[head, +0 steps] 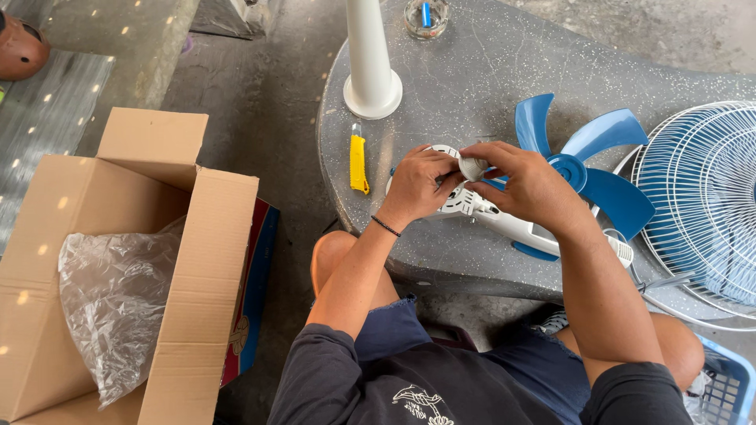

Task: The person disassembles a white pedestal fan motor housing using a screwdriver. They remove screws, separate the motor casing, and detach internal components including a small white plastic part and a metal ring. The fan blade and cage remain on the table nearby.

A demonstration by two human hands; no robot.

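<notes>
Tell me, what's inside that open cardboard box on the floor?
The cardboard box holds a crumpled clear plastic bag. Whatever lies under or inside the bag is covered, so I cannot tell.

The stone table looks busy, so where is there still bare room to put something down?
The stone table is bare between the white pole base and the blue fan blade, and below the yellow cutter. It is crowded around both hands, left hand and right hand, and by the wire fan guard.

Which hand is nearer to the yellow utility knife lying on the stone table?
Left. The left hand works on the white fan part just beside the yellow utility knife, apart from it. The right hand is farther off, on the far side of the part, by the blue fan blade.
</notes>
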